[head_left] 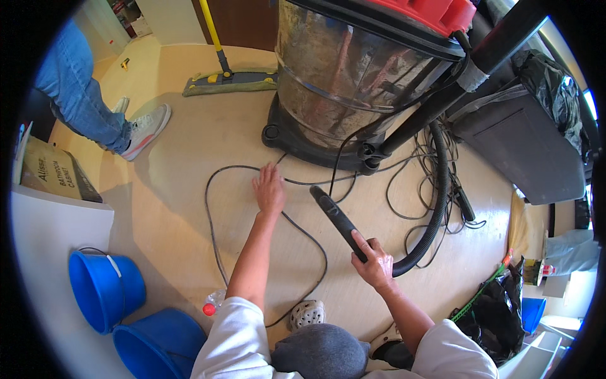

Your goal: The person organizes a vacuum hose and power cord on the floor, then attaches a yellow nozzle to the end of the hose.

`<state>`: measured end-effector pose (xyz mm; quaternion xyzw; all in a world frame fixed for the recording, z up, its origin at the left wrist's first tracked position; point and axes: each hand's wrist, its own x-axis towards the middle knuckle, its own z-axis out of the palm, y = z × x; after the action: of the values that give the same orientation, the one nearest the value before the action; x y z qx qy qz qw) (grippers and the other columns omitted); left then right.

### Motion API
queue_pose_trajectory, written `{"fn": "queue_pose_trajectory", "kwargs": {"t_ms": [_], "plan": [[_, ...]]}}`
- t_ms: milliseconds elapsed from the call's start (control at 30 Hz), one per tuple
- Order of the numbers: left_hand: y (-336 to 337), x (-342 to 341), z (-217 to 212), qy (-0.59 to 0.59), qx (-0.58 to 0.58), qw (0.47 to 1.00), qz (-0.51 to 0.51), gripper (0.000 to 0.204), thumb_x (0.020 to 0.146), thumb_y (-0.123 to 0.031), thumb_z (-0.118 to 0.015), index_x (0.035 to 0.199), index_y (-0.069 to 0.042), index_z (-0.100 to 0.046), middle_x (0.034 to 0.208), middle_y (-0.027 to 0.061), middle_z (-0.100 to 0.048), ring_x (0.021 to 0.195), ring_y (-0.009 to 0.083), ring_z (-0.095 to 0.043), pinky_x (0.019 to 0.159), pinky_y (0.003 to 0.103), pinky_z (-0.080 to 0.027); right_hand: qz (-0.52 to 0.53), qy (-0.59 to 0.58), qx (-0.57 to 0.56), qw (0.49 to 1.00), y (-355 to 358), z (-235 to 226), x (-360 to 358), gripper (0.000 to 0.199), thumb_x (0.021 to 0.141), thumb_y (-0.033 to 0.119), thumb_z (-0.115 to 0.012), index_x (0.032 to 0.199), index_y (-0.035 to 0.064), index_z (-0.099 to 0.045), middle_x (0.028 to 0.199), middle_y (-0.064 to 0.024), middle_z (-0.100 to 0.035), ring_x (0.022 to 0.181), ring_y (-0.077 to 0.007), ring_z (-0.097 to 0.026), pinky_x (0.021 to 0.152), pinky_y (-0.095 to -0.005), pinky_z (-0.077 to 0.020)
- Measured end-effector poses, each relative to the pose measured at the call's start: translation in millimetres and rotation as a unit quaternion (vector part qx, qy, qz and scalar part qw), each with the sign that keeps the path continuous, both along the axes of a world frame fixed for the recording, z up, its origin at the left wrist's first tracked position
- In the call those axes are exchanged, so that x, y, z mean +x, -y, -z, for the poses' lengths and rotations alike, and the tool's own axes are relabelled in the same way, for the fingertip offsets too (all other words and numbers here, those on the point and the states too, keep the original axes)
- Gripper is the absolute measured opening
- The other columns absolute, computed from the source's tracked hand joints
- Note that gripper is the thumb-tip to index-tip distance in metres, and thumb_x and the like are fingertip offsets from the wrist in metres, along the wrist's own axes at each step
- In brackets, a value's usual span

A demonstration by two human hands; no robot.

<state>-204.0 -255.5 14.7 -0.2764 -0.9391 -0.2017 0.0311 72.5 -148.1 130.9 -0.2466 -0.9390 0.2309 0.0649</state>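
In my right hand [374, 262] is the black handle end of a vacuum hose [339, 220], gripped near its lower part and tilted with its tip up and to the left. The ribbed hose [438, 189] curves from it up to the right. My left hand [270, 189] reaches forward with fingers stretched out, holding nothing I can see. Beside and below it a black cable [211, 215] loops over the floor; whether they touch I cannot tell. Ahead stands a large, dirty wet-and-dry vacuum cleaner [366, 82] with a metal drum, red top and black wheeled base.
Another person's leg in jeans [85, 88] stands at far left. A flat mop [230, 82] lies behind. Blue buckets [126, 287] and a red-capped bottle [210, 308] are at lower left. Tangled cable [404, 208], a grey bin [517, 139] and a black bag [492, 316] are right.
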Motion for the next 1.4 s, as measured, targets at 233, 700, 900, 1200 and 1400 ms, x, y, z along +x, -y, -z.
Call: {"fn": "queue_pose_trajectory", "kwargs": {"t_ms": [233,700,900,1200,1400], "plan": [[-9.8,25.9,2.7,0.058,-0.108,0.992,0.014,0.059,0.079,-0.038,-0.055,0.128,-0.008,-0.039,0.134,0.0059,-0.035,0.129,0.0232,-0.024,0.102,0.054,-0.017,-0.023,-0.081,-0.029,0.996,-8.8,-27.1,-44.3,0.060,0.069,0.017,-0.064,0.125,0.0282,-0.047,0.077,-0.0098,-0.052,0.061,-0.0287,-0.056,0.055,-0.0401,-0.0473],[42.3,23.2,2.2,-0.029,-0.087,0.996,-0.012,0.038,0.072,-0.039,-0.061,0.094,-0.007,-0.059,0.097,0.0078,-0.055,0.100,0.0260,-0.046,0.097,0.048,-0.026,-0.116,0.052,-0.057,0.990,6.2,1.5,-180.1,0.066,0.071,0.028,-0.061,0.131,0.0367,-0.035,0.090,-0.0139,-0.057,0.081,-0.0314,-0.060,0.073,-0.0399,-0.0490],[64.7,46.4,9.0,-0.076,-0.065,0.995,-0.012,0.029,0.070,-0.037,-0.065,0.078,-0.010,-0.059,0.083,0.0058,-0.054,0.085,0.0255,-0.049,0.081,0.042,-0.034,-0.136,0.106,-0.083,0.981,5.8,7.3,-153.5,0.074,0.072,0.028,-0.059,0.137,0.0308,-0.023,0.097,-0.0159,-0.057,0.085,-0.0328,-0.059,0.074,-0.0411,-0.0480],[74.4,43.1,14.2,-0.008,-0.087,0.992,-0.088,0.030,0.070,-0.035,-0.067,0.087,-0.011,-0.061,0.092,0.0060,-0.055,0.091,0.0257,-0.050,0.082,0.041,-0.036,-0.165,-0.006,-0.207,0.964,-55.2,-99.1,13.3,0.058,0.071,0.021,-0.061,0.122,0.0049,-0.038,0.097,-0.0189,-0.055,0.084,-0.0368,-0.057,0.073,-0.0421,-0.0463],[5.4,81.8,-46.0,-0.114,0.091,0.988,-0.053,0.039,0.077,-0.021,-0.061,0.112,-0.009,-0.048,0.106,0.0099,-0.050,0.100,0.0271,-0.047,0.085,0.042,-0.033,0.019,-0.155,-0.041,0.987,-90.1,-163.1,129.7,0.048,0.071,0.015,-0.068,0.111,0.0009,-0.047,0.083,-0.0125,-0.056,0.072,-0.0230,-0.058,0.064,-0.0320,-0.0467]]}}
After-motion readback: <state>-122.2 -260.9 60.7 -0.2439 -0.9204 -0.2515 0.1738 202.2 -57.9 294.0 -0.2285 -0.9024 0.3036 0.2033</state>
